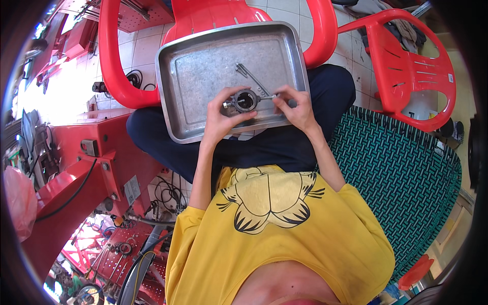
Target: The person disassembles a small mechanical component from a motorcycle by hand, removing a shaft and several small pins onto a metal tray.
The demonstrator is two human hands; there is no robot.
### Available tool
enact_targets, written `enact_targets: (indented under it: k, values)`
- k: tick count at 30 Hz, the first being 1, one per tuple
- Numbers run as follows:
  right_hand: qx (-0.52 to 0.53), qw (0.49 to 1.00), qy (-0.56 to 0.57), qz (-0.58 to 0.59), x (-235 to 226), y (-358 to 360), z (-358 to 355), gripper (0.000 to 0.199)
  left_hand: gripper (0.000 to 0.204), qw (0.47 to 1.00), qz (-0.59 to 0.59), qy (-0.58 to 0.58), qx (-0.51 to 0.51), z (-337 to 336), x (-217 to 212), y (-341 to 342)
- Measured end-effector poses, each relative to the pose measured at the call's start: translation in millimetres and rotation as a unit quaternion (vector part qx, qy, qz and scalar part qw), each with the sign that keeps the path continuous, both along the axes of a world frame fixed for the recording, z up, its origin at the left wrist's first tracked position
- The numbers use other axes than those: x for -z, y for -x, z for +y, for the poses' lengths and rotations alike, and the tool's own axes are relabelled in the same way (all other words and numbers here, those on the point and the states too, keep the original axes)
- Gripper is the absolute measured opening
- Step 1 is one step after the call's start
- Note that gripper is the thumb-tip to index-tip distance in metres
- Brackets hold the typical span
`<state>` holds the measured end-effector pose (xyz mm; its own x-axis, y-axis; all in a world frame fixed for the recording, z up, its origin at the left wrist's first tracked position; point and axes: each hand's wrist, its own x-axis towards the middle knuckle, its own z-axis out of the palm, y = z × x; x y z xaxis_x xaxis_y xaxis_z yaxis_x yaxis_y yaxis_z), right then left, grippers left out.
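Yellow shirt up close; at 12, left hand half-curled round a dark ring over the tray, right hand pinching a thin rod at its 3 o'clock. Looks mid-job: loose pins sit unused toward 1.

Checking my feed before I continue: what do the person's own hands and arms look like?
The left hand and right hand are bare, without gloves. Both forearms are uncovered down to the wrists. The sleeves are short, loose and yellow.

A metal tray bears slender metal rods.
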<state>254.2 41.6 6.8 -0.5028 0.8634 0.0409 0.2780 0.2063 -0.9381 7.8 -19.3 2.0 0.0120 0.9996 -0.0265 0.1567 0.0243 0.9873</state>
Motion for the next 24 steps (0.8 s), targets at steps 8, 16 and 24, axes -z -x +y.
enact_targets:
  k: [8, 16, 24]
  values:
    - [0.007, 1.0, 0.028, 0.003, -4.8, 2.1, -2.2, 0.013, 0.059, 1.0, -0.004, -0.014, -0.015, 0.2, 1.9, -1.5]
    - [0.002, 0.998, 0.055, 0.006, -0.1, -0.2, -2.0, 0.019, 0.059, 1.0, 0.003, -0.015, -0.013, 0.8, 0.1, -1.4]
    - [-0.008, 0.999, 0.04, 0.012, -2.0, 1.9, -1.0, 0.022, 0.059, 1.0, 0.011, 0.001, 0.001, 0.3, 0.6, 0.3]
